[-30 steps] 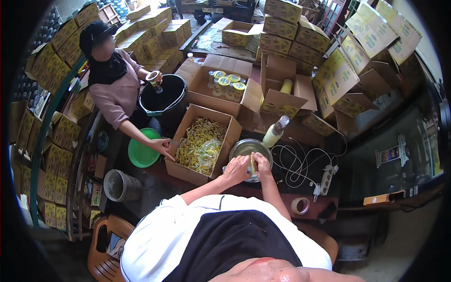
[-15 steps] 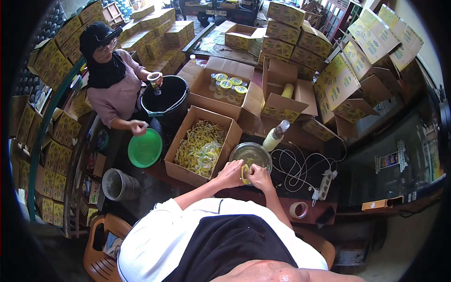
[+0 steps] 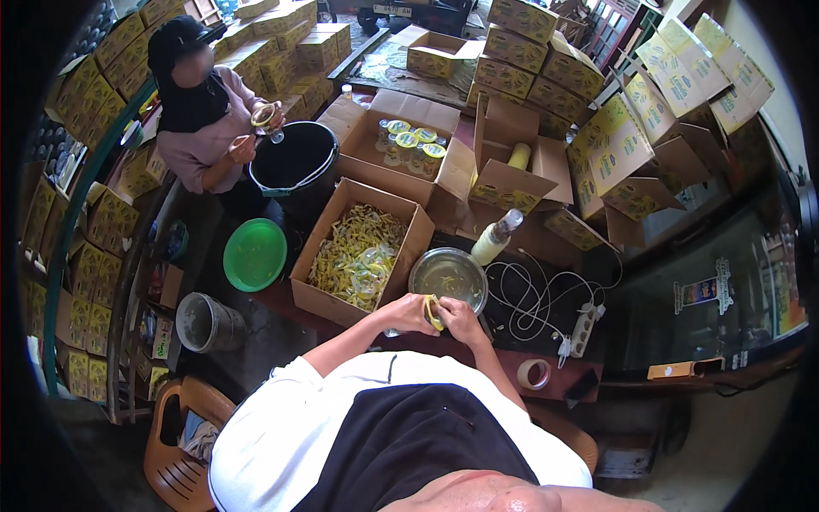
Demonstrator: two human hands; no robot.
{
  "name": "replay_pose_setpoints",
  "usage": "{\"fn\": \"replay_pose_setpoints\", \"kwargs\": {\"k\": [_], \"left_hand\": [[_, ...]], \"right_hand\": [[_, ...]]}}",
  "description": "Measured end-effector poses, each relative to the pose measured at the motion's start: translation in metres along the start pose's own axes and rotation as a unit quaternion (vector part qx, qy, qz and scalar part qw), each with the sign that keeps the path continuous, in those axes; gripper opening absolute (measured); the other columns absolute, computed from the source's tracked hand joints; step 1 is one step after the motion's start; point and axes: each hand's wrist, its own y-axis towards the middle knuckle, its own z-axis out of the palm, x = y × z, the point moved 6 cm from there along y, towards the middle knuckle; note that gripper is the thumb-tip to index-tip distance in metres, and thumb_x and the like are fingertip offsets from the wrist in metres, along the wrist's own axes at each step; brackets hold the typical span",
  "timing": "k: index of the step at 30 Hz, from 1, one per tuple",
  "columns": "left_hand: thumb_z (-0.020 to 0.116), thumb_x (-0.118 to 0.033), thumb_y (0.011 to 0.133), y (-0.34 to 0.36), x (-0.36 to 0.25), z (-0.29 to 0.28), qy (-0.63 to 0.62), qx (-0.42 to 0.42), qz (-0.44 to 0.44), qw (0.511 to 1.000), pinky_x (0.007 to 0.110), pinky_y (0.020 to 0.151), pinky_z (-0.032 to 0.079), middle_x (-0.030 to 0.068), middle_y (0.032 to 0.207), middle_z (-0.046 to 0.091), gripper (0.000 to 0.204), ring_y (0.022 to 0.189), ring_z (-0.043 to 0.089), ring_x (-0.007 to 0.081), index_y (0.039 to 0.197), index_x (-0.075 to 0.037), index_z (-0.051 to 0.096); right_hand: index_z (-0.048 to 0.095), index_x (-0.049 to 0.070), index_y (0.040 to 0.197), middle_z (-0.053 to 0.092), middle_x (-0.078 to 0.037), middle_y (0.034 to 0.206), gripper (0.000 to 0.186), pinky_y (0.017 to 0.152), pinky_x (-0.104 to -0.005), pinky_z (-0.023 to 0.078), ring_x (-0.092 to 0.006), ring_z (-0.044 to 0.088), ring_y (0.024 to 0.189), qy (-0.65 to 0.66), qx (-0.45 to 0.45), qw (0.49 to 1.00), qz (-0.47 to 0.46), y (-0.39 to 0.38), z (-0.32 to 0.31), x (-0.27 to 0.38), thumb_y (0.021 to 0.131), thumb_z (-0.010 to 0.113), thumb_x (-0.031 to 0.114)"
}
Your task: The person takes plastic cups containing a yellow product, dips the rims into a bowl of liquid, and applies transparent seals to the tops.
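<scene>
In front of my chest, my left hand point(image 3: 413, 314) is closed around a clear jar with a yellow rim point(image 3: 433, 314), tilted on its side. My right hand point(image 3: 461, 321) is closed against the yellow rim, its fingertips partly hidden. Just beyond my hands stands a clear round bowl point(image 3: 448, 256) with cloudy liquid and small yellow bits in it. Behind that bowl is a bottle of pale yellow liquid point(image 3: 495, 239). To the left, an open carton point(image 3: 337, 303) holds a heap of small yellow-and-clear packets point(image 3: 357, 256).
At the left, a co-worker point(image 3: 200, 128) holds a clear cup point(image 3: 271, 119) near a black bucket point(image 3: 294, 171). A green basin point(image 3: 256, 254) and grey bucket point(image 3: 209, 322) stand below. Lidded jars point(image 3: 414, 143) fill part of another carton. Right: white cable point(image 3: 546, 311), power strip point(image 3: 583, 329), tape roll point(image 3: 535, 374).
My hands stay together at the jar's yellow rim, with the jar tilted slightly differently. The co-worker's free hand has moved from above the green basin up to the cup. The whole view has shifted slightly.
</scene>
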Motion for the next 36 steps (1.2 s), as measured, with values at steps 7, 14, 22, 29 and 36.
{"fn": "replay_pose_setpoints", "kwargs": {"k": [7, 14, 22, 29, 36], "left_hand": [[0.079, -0.026, 0.065, 0.004, -0.003, 0.001, -0.036, -0.142, 0.061, 0.987, 0.037, 0.070, 0.051, 0.0148, 0.081, 0.067, 0.042, 0.074, 0.067, 0.0228, 0.092, 0.002, 0.061], [0.079, -0.033, 0.068, 0.010, -0.019, 0.011, 0.142, -0.252, 0.052, 0.956, 0.048, 0.071, 0.053, 0.0206, 0.086, 0.065, 0.051, 0.083, 0.066, 0.0381, 0.096, -0.003, 0.049], [0.078, -0.026, 0.065, 0.025, -0.021, 0.028, 0.200, -0.245, 0.085, 0.945, 0.046, 0.078, 0.052, 0.0210, 0.089, 0.064, 0.048, 0.089, 0.064, 0.0390, 0.095, -0.001, 0.051], [0.080, -0.024, 0.067, 0.015, -0.038, 0.020, 0.164, -0.225, 0.178, 0.944, 0.044, 0.087, 0.045, 0.0169, 0.100, 0.059, 0.057, 0.103, 0.057, 0.0343, 0.107, -0.002, 0.047], [0.090, -0.034, 0.061, 0.023, -0.014, 0.010, -0.006, -0.062, 0.201, 0.978, 0.040, 0.088, 0.048, 0.0189, 0.113, 0.062, 0.092, 0.106, 0.061, 0.0335, 0.129, 0.001, 0.037]], "right_hand": [[0.058, 0.011, 0.075, 0.048, 0.005, 0.067, 0.019, 0.061, -0.0228, 0.037, -0.0051, 0.046, 0.063, 0.455, -0.106, 0.880, 0.088, 0.003, 0.006, -0.014, 0.094, 0.055, 0.013], [0.063, 0.004, 0.088, 0.057, 0.001, 0.082, 0.012, 0.075, -0.0238, 0.042, -0.0093, 0.053, 0.079, 0.550, -0.256, 0.788, 0.107, 0.004, 0.016, -0.064, 0.092, 0.052, 0.007], [0.066, -0.001, 0.084, 0.064, -0.008, 0.082, 0.024, 0.071, -0.0328, 0.048, -0.0192, 0.059, 0.075, 0.528, -0.392, 0.710, 0.251, -0.005, 0.033, -0.130, 0.088, 0.056, 0.020], [0.049, 0.005, 0.069, 0.044, -0.001, 0.065, 0.031, 0.057, -0.0320, 0.037, -0.0122, 0.043, 0.062, 0.392, -0.369, 0.841, 0.060, 0.007, -0.016, -0.094, 0.097, 0.052, 0.017], [0.044, 0.004, 0.069, 0.039, 0.001, 0.062, 0.034, 0.055, -0.0298, 0.032, -0.0085, 0.035, 0.061, 0.186, -0.243, 0.952, -0.020, 0.011, -0.040, 0.026, 0.098, 0.054, 0.019]]}}
